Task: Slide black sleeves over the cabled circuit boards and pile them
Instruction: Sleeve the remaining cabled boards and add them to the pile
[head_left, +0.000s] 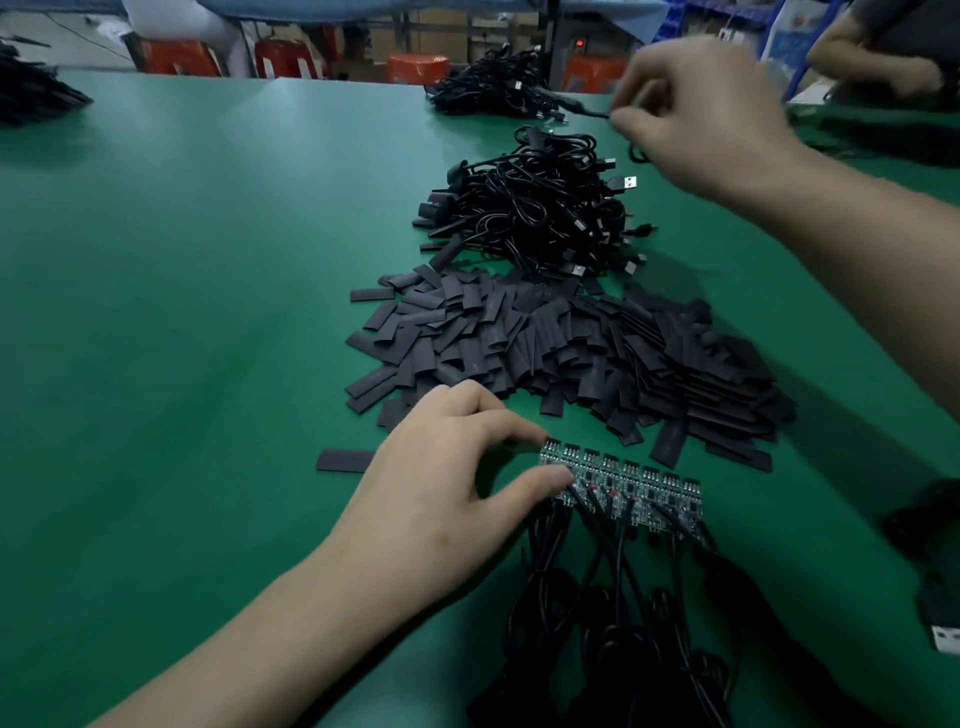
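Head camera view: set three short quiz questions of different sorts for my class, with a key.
1. True or false: the left hand pinches one end of the row of circuit boards.
2. Which lies nearer the boards: A) the sleeve pile or B) the cable pile?
3. Fill in: the raised right hand holds a thin black ____.
Key: 1 true; 2 A; 3 cable.

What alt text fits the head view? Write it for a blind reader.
The left hand pinches the end of a row of cabled circuit boards on a green table. The right hand pinches a black cable beyond a cable pile; black sleeves lie heaped between.
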